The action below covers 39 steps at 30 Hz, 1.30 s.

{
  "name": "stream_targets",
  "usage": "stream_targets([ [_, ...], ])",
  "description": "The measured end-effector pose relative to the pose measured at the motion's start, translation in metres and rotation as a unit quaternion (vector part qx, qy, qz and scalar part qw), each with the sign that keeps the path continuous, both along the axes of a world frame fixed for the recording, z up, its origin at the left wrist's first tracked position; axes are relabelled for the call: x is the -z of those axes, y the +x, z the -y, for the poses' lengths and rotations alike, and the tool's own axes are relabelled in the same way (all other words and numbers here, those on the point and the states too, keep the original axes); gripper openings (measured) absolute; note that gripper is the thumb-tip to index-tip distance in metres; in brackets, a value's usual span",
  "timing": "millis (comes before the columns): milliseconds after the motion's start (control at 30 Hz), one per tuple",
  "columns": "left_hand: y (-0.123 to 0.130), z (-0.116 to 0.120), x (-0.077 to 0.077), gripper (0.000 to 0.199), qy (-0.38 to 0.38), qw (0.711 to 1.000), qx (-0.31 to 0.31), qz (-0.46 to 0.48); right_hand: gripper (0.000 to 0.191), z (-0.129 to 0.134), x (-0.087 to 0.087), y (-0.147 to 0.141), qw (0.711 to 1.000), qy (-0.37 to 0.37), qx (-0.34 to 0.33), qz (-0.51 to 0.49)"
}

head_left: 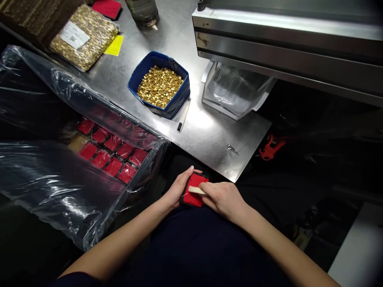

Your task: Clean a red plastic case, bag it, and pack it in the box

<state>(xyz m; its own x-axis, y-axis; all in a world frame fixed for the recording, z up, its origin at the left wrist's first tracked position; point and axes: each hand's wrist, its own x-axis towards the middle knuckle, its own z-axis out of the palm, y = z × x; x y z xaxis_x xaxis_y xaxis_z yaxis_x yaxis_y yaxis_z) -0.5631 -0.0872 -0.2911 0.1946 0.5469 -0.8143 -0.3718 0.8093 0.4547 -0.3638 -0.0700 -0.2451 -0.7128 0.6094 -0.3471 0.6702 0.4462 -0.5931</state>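
My left hand (177, 190) is closed around the edge of a red and black rectangular plastic part (194, 198), just above my lap. My right hand (226, 199) pinches a pale, flat strip (196, 190), whose free end lies over the red face of the part; I cannot tell its material. Some of the part is covered by the right fingers. Several similar red and black parts (113, 166) sit in rows to the left, inside a box lined with clear plastic film (68, 191).
On the metal table (206, 137), a blue bin (176, 105) holds small brass pieces. Near it are a pen-like tool (184, 115), nail clippers (231, 149), a grey bin (229, 95) and a bag of brass pieces (89, 38). A metal machine frame (269, 52) overhangs the right side.
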Motion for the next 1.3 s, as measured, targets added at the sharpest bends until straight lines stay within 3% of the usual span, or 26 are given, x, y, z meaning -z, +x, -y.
stream_targets([
  [100, 0.0, -0.001, -0.002, 0.059, -0.022, 1.0, -0.011, 0.001, 0.014, 0.005, 0.0, 0.01, 0.999, -0.013, 0.042, 0.014],
  [200, 0.003, -0.002, -0.003, 0.061, -0.001, 1.0, -0.001, -0.016, 0.009, 0.012, -0.006, 0.014, 1.0, -0.025, -0.001, 0.002],
  [267, 0.004, -0.002, -0.002, 0.061, -0.007, 1.0, -0.012, -0.01, 0.01, 0.008, -0.011, 0.005, 1.0, -0.023, 0.012, 0.006],
  [433, 0.002, 0.002, -0.001, 0.056, -0.08, 0.993, -0.079, 0.036, 0.028, -0.051, -0.013, -0.038, 0.967, -0.039, 0.248, 0.04],
  [567, -0.001, 0.002, -0.005, 0.055, -0.081, 0.992, -0.083, 0.05, 0.049, -0.101, -0.008, -0.047, 0.949, 0.005, 0.312, 0.046],
  [667, -0.003, 0.001, -0.01, 0.053, -0.074, 0.991, -0.08, 0.082, 0.041, -0.109, -0.005, -0.005, 0.941, 0.073, 0.327, 0.04],
  [800, -0.009, 0.003, -0.014, 0.051, -0.038, 0.99, -0.069, 0.12, 0.038, -0.102, 0.01, 0.1, 0.915, 0.165, 0.285, 0.233],
  [933, -0.012, 0.002, -0.018, 0.052, -0.015, 0.989, -0.022, 0.143, 0.05, -0.11, 0.05, 0.187, 0.925, 0.12, 0.227, 0.278],
  [1033, -0.007, -0.003, -0.022, 0.06, -0.002, 0.989, 0.009, 0.145, 0.052, -0.125, 0.081, 0.21, 0.937, 0.102, 0.201, 0.267],
  [1100, -0.001, -0.005, -0.025, 0.065, 0.002, 0.99, 0.025, 0.135, 0.051, -0.133, 0.092, 0.214, 0.943, 0.106, 0.185, 0.257],
  [1200, 0.006, -0.006, -0.029, 0.068, 0.002, 0.994, 0.035, 0.107, 0.049, -0.138, 0.092, 0.219, 0.954, 0.105, 0.146, 0.238],
  [1300, 0.011, -0.006, -0.031, 0.068, 0.006, 0.996, 0.031, 0.084, 0.05, -0.135, 0.077, 0.233, 0.967, 0.091, 0.098, 0.217],
])
